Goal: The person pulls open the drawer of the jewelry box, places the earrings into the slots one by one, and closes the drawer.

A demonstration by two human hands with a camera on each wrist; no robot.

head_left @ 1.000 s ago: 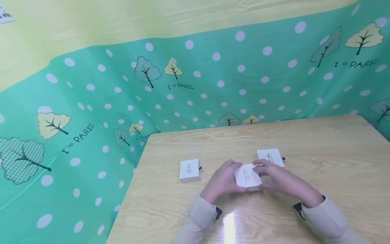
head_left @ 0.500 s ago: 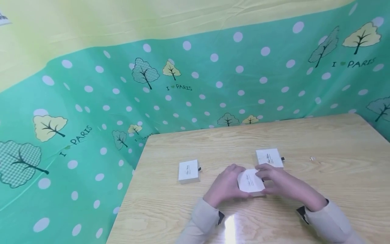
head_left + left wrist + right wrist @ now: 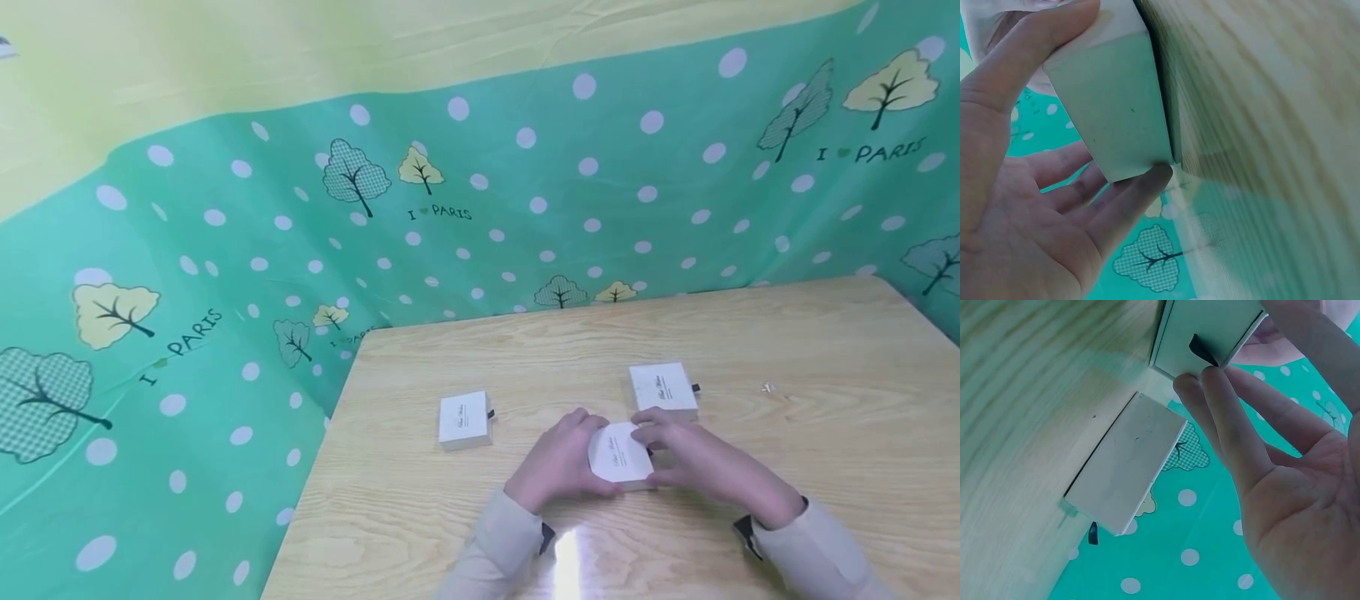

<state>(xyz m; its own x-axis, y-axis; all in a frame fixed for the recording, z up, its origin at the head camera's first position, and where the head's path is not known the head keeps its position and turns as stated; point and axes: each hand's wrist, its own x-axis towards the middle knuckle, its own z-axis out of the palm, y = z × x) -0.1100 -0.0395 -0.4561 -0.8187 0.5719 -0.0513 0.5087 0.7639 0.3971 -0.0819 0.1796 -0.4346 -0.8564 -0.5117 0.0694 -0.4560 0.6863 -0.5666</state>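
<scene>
Two hands clamp one white box (image 3: 619,454): left hand (image 3: 557,458), right hand (image 3: 693,461). Second box (image 3: 663,387) just behind it; third box (image 3: 464,419) well left.

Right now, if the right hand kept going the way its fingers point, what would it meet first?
The right hand points left across the table and already grips the middle white box, so that box comes first. Past it lies the left hand, holding the box's other side. The box by the table's left edge seems farther off.

Two bare hands, left hand (image 3: 558,460) and right hand (image 3: 693,462), in pale beige long sleeves (image 3: 802,554) with dark cuff tabs (image 3: 746,527).
</scene>
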